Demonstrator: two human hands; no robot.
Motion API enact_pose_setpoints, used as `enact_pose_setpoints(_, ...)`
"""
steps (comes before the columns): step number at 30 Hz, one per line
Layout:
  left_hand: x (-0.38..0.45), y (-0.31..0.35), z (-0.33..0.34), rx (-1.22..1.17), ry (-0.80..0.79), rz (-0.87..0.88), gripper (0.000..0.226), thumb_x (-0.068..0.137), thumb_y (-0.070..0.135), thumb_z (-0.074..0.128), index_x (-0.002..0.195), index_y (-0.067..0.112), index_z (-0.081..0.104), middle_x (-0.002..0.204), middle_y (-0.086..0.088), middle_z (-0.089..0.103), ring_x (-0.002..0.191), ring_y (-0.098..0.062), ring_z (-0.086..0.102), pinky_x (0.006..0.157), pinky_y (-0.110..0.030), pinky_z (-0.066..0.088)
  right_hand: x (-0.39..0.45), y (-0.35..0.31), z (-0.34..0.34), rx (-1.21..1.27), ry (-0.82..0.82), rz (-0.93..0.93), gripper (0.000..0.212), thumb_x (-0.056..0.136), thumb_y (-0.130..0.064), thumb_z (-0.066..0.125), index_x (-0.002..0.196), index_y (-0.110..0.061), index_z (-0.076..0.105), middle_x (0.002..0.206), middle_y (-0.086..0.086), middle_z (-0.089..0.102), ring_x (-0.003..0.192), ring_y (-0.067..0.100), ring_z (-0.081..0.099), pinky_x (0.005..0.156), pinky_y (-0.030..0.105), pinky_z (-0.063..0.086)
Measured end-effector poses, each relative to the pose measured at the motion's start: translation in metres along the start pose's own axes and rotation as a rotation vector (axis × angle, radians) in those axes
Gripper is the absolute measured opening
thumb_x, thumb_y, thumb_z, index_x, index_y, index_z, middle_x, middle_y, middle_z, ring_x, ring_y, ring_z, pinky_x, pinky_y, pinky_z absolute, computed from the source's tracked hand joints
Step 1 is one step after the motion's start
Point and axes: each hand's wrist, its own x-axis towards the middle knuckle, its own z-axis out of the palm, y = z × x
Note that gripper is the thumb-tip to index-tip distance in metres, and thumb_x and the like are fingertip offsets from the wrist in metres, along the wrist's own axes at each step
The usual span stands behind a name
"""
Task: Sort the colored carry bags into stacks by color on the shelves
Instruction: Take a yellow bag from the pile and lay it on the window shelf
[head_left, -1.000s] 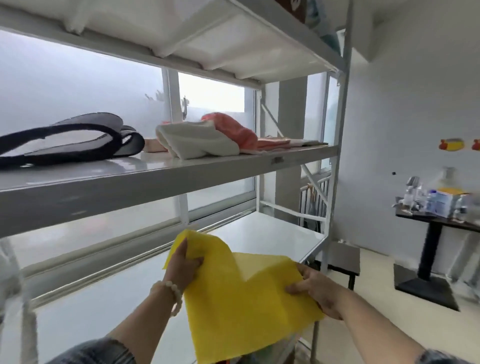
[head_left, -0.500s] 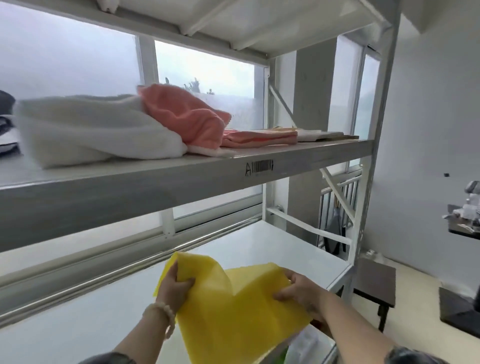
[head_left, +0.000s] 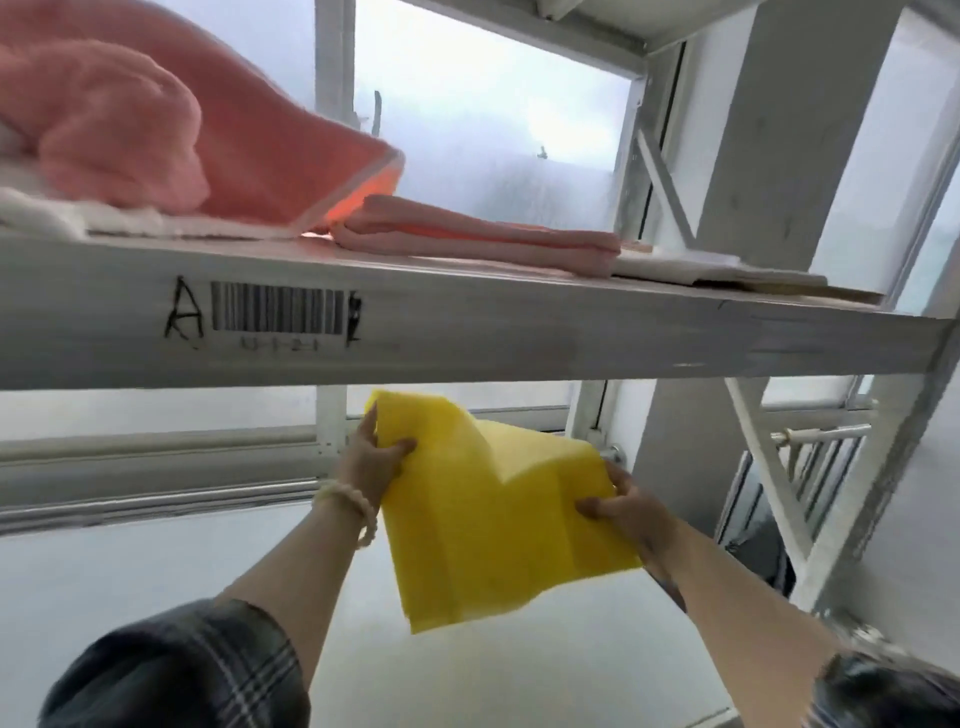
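I hold a folded yellow carry bag (head_left: 498, 514) in both hands, above the white lower shelf (head_left: 130, 571) and under the middle shelf (head_left: 519, 338). My left hand (head_left: 371, 457) grips its upper left corner, a bead bracelet on that wrist. My right hand (head_left: 623, 506) pinches its right edge. On the middle shelf lie a bulky pink bag (head_left: 156, 130), a flat folded pink bag (head_left: 478, 239) to its right, and white bags (head_left: 706, 265) at the far right.
The middle shelf's front beam carries a barcode label (head_left: 278, 312) and a hand-written A. White uprights and diagonal braces (head_left: 763, 467) stand at the shelf's right end. A frosted window (head_left: 493, 130) is behind the rack.
The view has moved closer and to the right along the rack. Both hands have carried the yellow bag further in under the middle shelf, grip unchanged.
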Motion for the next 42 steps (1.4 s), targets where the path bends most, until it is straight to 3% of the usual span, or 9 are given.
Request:
enact_pose_setpoints(5, -0.046, -0.087, 0.057, -0.071, -0.086, -0.473, 0.092, 0.072, 0.022, 0.078, 0.144, 0.018, 0.021, 0.14, -0.016, 0.042, 0.119, -0.04, 0.048, 0.089, -0.052, 0.048, 0.035, 0.085, -0.035, -0.172, 0.148, 0.218, 0.04, 0.083, -0.004, 0.063, 0.119, -0.018, 0.054, 0.109, 0.011, 0.064, 0.102, 0.035, 0.062, 0.088, 0.046, 0.052)
enact_pose_setpoints(7, -0.072, -0.129, 0.08, -0.016, -0.086, -0.592, 0.106, 0.046, 0.019, 0.085, 0.137, 0.007, 0.032, 0.132, -0.02, 0.049, 0.114, -0.037, 0.052, 0.094, -0.049, 0.047, 0.039, 0.121, -0.031, -0.242, 0.145, 0.341, 0.035, 0.081, 0.002, 0.059, 0.114, -0.01, 0.058, 0.107, 0.015, 0.064, 0.101, 0.033, 0.063, 0.085, 0.039, 0.053)
enact_pose_setpoints(10, -0.09, -0.154, 0.103, 0.239, 0.01, -0.569, 0.083, 0.057, 0.017, 0.068, 0.134, 0.012, 0.036, 0.126, -0.012, 0.054, 0.116, -0.029, 0.053, 0.088, -0.03, 0.043, 0.042, 0.154, -0.023, -0.375, 0.099, 0.464, 0.034, 0.081, -0.001, 0.053, 0.113, -0.007, 0.06, 0.105, 0.012, 0.062, 0.098, 0.026, 0.059, 0.078, 0.028, 0.046)
enact_pose_setpoints(12, -0.089, -0.157, 0.113, 0.41, 0.049, -0.517, 0.075, 0.081, 0.014, 0.061, 0.144, 0.018, 0.022, 0.136, -0.008, 0.047, 0.124, -0.026, 0.048, 0.095, -0.03, 0.041, 0.041, 0.163, -0.023, -0.453, 0.111, 0.506, 0.027, 0.083, -0.003, 0.05, 0.107, -0.009, 0.061, 0.093, 0.007, 0.058, 0.091, 0.024, 0.054, 0.076, 0.027, 0.044)
enact_pose_setpoints(16, -0.09, -0.164, 0.127, 0.651, 0.001, -0.434, 0.075, 0.091, 0.022, 0.056, 0.148, 0.024, 0.009, 0.146, -0.005, 0.026, 0.133, -0.02, 0.039, 0.108, -0.028, 0.032, 0.043, 0.165, -0.029, -0.492, 0.116, 0.513, 0.021, 0.084, -0.002, 0.047, 0.102, -0.012, 0.054, 0.085, 0.002, 0.052, 0.089, 0.024, 0.049, 0.076, 0.026, 0.039)
enact_pose_setpoints(20, -0.09, -0.169, 0.126, 0.65, 0.009, -0.398, 0.068, 0.089, 0.014, 0.059, 0.145, 0.019, 0.023, 0.146, -0.008, 0.018, 0.135, -0.019, 0.034, 0.112, -0.025, 0.026, 0.042, 0.161, -0.038, -0.439, 0.146, 0.429, 0.047, 0.083, 0.001, 0.05, 0.128, -0.009, 0.048, 0.105, 0.008, 0.054, 0.093, 0.023, 0.047, 0.078, 0.026, 0.039)
enact_pose_setpoints(25, -0.093, -0.17, 0.122, 0.694, 0.012, -0.36, 0.052, 0.088, 0.005, 0.056, 0.136, 0.017, 0.041, 0.151, -0.009, 0.009, 0.141, -0.021, 0.025, 0.113, -0.023, 0.023, 0.043, 0.162, -0.045, -0.398, 0.149, 0.379, 0.05, 0.085, -0.001, 0.052, 0.133, -0.01, 0.046, 0.127, 0.015, 0.055, 0.107, 0.029, 0.053, 0.086, 0.032, 0.043)
enact_pose_setpoints(36, -0.101, -0.176, 0.126, 0.805, 0.13, -0.357, 0.047, 0.087, -0.006, 0.043, 0.129, 0.015, 0.052, 0.15, -0.006, 0.021, 0.137, -0.023, 0.03, 0.113, -0.028, 0.028, 0.06, 0.173, -0.045, -0.493, 0.118, 0.375, 0.054, 0.087, 0.002, 0.048, 0.139, -0.013, 0.043, 0.139, 0.014, 0.048, 0.123, 0.033, 0.049, 0.097, 0.035, 0.043)
enact_pose_setpoints(42, -0.107, -0.179, 0.136, 1.031, -0.012, -0.297, 0.043, 0.096, 0.008, 0.038, 0.138, 0.017, 0.043, 0.154, -0.002, 0.017, 0.139, -0.023, 0.022, 0.114, -0.027, 0.02, 0.061, 0.183, -0.042, -0.657, 0.22, 0.37, 0.046, 0.092, 0.0, 0.035, 0.135, -0.012, 0.046, 0.134, 0.014, 0.049, 0.118, 0.032, 0.051, 0.086, 0.031, 0.043)
